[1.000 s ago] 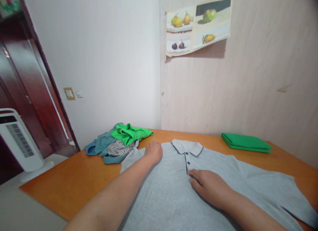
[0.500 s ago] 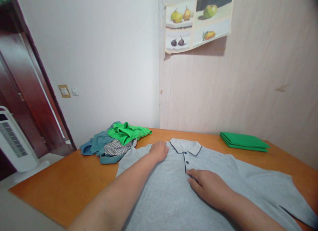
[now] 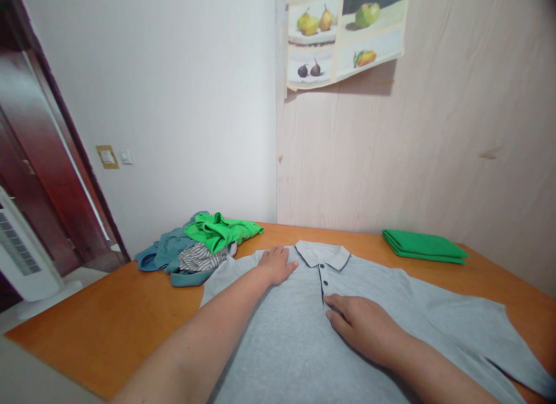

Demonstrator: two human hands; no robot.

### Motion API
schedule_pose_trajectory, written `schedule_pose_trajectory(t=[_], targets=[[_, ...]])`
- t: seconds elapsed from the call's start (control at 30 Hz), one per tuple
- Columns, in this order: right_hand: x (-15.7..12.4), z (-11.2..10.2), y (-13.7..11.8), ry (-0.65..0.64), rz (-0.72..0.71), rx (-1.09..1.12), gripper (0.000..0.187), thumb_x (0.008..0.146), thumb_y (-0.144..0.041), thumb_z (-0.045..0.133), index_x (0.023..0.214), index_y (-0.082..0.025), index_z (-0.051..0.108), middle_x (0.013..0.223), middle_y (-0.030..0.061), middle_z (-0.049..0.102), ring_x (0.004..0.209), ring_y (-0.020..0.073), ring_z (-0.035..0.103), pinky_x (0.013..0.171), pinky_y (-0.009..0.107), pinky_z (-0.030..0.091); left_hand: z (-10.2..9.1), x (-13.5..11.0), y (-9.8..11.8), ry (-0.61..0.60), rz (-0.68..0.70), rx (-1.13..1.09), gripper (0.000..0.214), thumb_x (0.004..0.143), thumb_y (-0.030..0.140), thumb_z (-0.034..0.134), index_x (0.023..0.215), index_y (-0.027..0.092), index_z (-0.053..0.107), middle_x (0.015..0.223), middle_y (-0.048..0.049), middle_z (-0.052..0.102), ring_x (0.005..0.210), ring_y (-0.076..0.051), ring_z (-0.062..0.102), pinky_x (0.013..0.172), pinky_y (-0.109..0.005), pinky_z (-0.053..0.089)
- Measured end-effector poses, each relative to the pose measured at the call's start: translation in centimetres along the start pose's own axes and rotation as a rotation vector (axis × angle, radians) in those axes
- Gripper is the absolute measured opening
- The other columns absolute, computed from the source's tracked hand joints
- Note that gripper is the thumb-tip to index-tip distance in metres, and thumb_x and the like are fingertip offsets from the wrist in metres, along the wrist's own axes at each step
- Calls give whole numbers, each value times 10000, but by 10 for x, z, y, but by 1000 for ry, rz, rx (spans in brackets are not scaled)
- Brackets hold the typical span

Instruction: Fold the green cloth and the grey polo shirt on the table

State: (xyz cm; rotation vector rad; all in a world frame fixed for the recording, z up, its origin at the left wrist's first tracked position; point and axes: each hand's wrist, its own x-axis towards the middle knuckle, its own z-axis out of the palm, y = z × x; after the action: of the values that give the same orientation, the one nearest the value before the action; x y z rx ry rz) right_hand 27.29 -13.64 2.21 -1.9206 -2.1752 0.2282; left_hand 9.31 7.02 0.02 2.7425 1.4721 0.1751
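A light grey polo shirt (image 3: 286,340) lies spread on the table, front up, its collar (image 3: 324,253) toward the wall and dark buttons down the placket. My left hand (image 3: 276,265) rests flat on the shirt's left shoulder area, fingers stretched out and thumb apart. Just beside the lower end of the placket, my right hand (image 3: 360,326) lies on the cloth with its index finger and thumb apart; its other fingers are mostly hidden. The shirt's bottom runs out of view below.
A loose heap of clothes, with a bright green garment (image 3: 219,230), a striped one (image 3: 200,258) and a blue-green one (image 3: 167,250), lies at the back left of the orange-brown table (image 3: 87,334). A folded green cloth (image 3: 423,246) sits at the back right.
My left hand's fingers and thumb have spread a little more on the shirt. My right hand keeps its place. The view has shifted slightly.
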Motion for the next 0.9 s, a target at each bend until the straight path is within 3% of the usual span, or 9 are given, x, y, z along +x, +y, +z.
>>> schedule_pose_trajectory(t=[0.17, 0.4, 0.5, 0.67, 0.77, 0.9], targets=[[-1, -2, -2, -10, 11, 11, 376, 945, -355, 429, 1201, -231, 674, 1080, 99, 744, 1055, 253, 666, 900, 339, 445, -4, -9, -3, 45, -51, 21, 588, 958, 572, 364, 1342, 146, 496, 1519, -201, 399, 1424, -339, 322, 1139, -499, 240], [-1, -4, -3, -20, 14, -28, 383, 957, -381, 402, 1211, -227, 645, 1051, 107, 741, 1012, 263, 675, 837, 343, 440, 7, -18, -15, 27, -65, -39, 717, 944, 667, 300, 1436, 159, 414, 1573, -186, 324, 1466, -327, 254, 1146, -544, 218], [-1, -4, -4, -35, 36, -39, 358, 961, -387, 402, 1185, -229, 633, 1035, 105, 739, 975, 259, 680, 800, 331, 431, 5, -18, -18, 61, -38, -78, 643, 940, 622, 380, 1366, 155, 497, 1527, -187, 403, 1434, -333, 318, 1134, -522, 262], [-1, -4, -3, -48, 43, -38, 345, 959, -387, 414, 1201, -235, 609, 1038, 99, 735, 982, 254, 673, 814, 325, 423, -11, -27, -28, 206, 0, -155, 399, 959, 394, 463, 1253, 159, 594, 1356, -135, 589, 1272, -247, 521, 1073, -336, 373], [0, -1, 1, -49, 34, -34, 347, 956, -399, 419, 1203, -238, 602, 1030, 97, 735, 968, 260, 677, 807, 329, 430, -28, -41, -41, 310, -26, -191, 336, 970, 308, 437, 1203, 156, 626, 1281, -116, 638, 1200, -222, 564, 1022, -300, 406], [1, 3, 6, -34, 11, -23, 348, 952, -410, 418, 1195, -245, 605, 1010, 90, 740, 947, 265, 686, 804, 337, 444, -51, -71, -66, 407, -89, -190, 295, 980, 266, 389, 991, 185, 673, 1029, -66, 703, 1001, -198, 621, 881, -284, 447]])
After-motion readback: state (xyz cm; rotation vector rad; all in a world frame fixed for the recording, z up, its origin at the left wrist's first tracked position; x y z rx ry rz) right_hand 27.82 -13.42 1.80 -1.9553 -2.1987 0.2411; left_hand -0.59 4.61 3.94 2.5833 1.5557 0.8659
